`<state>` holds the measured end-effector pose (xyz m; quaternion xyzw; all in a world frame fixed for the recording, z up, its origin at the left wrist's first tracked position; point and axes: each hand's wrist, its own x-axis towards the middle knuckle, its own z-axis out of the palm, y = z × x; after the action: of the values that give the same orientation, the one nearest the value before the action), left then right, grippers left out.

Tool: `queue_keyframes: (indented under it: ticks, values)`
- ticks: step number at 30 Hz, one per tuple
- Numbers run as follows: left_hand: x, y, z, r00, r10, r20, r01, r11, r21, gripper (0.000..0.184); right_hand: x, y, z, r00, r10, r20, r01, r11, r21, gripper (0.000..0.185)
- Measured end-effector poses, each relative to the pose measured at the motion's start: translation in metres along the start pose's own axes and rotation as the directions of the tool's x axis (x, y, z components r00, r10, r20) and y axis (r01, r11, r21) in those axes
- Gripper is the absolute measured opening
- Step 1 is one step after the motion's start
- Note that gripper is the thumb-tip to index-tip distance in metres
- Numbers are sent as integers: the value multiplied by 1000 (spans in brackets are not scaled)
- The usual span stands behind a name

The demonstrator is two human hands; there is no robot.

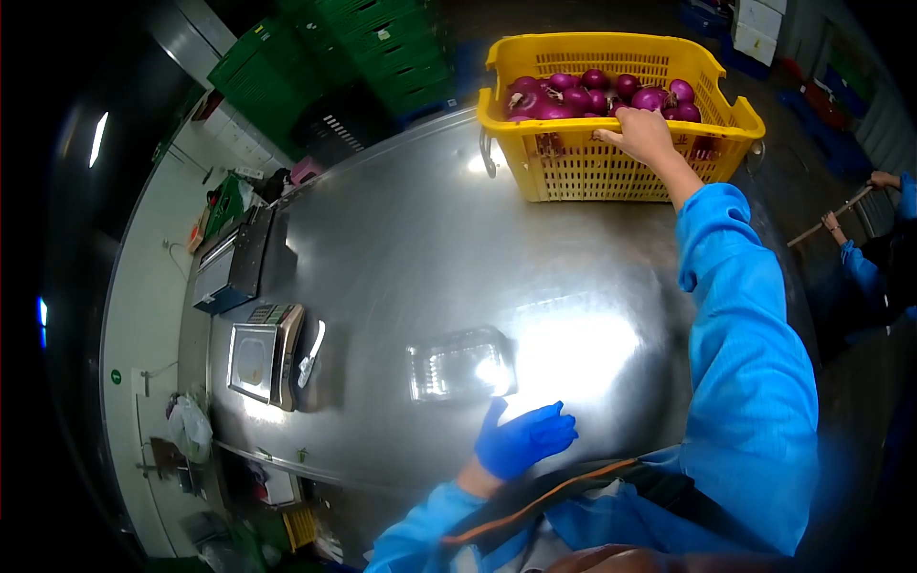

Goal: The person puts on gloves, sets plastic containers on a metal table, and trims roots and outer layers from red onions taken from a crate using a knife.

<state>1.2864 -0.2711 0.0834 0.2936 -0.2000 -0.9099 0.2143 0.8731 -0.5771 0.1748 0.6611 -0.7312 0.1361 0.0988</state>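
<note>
A yellow basket (597, 177) holding several red onions (578, 98) stands at the far right of the metal table (411, 229). My bare right hand (642, 137) reaches to its near rim, fingers curled over the edge by the onions; whether an onion is under the fingertips is hidden. My left hand (523, 439), in a blue glove, hovers over the near edge of the table with its fingers apart and nothing in it. Just beyond it lies a clear plastic tray (458, 367).
At the left are a scale (256, 358), a white-handled knife (311, 354) and a dark box-shaped machine (235, 263). Green crates (382, 57) are stacked behind the table. Another person's hands (833, 225) hold a stick at the right.
</note>
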Motion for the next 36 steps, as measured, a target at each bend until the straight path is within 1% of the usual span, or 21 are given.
queue_keyframes:
  ticks: [2,4,6,9,10,12,16,18,20,23,24,25,26,27,28,30,31,32,34,35,36]
  values:
    - [-4,-5,-3,984,6,180,63,926,-372,82,-6,-1,3,999,-4,-44,3,1000,-17,52]
    - [-12,-11,-10,979,81,189,-87,996,23,79,-9,-2,7,997,-5,-78,3,1000,-17,52]
    - [-16,-16,-15,977,137,164,-169,964,204,80,-18,-10,1,996,8,-93,-12,999,-43,52]
    - [-26,-21,-9,987,139,79,-155,957,245,88,-40,-18,-8,991,4,-135,-14,997,-70,50]
    - [-29,-19,-5,989,119,90,-142,935,326,92,-51,-21,-10,988,-7,-153,-4,997,-73,49]
    - [-33,-17,1,990,85,113,-120,929,350,97,-76,-33,-15,980,-11,-198,-3,998,-70,45]
    - [-33,-20,-6,969,26,245,-26,1000,-6,101,-136,-58,-21,953,-58,-296,45,998,-50,39]
    - [-28,-24,-12,938,18,347,73,966,-248,101,-164,-69,-30,956,-41,-291,30,999,-40,38]
    - [-27,-28,-15,896,32,442,197,865,-461,102,-192,-79,-44,963,-23,-268,18,1000,-22,38]
    - [-29,-24,-6,990,-82,112,109,959,-260,103,-223,-92,-61,965,-17,-263,14,1000,-17,39]
    - [-32,-19,-10,983,-93,161,133,958,-255,98,-232,-94,-62,959,-22,-282,18,1000,-18,39]
    - [-34,-17,-11,988,-55,144,26,981,194,94,-241,-99,-63,954,-29,-300,25,1000,-16,39]
    - [-36,-15,-11,989,-12,146,-79,794,602,91,-246,-101,-64,944,-42,-327,34,999,-29,40]
    - [-38,-11,-14,987,14,163,-136,625,768,86,-249,-104,-68,981,31,-192,-44,997,-61,37]
    - [-40,-6,-16,983,41,179,-179,419,890,82,-251,-105,-68,976,27,-216,-50,994,-99,37]
    - [-43,9,-23,976,84,202,-219,383,897,71,-251,-125,-85,945,-56,-322,-17,976,-217,40]
    - [-42,5,-40,964,142,227,-267,577,772,68,-256,-145,-97,906,-133,-402,10,956,-294,44]
    - [-42,1,-58,948,199,250,-313,734,603,65,-268,-172,-100,923,-115,-366,44,980,-195,54]
    - [-42,8,-80,946,261,192,-324,756,569,62,-299,-224,-102,937,-295,-188,315,945,85,43]
    - [-40,11,-88,957,266,120,-286,775,563,61,-315,-259,-94,901,-352,-255,432,794,428,44]
    - [-37,14,-99,967,250,50,-241,830,503,60,-332,-295,-89,905,-415,-95,382,695,609,47]
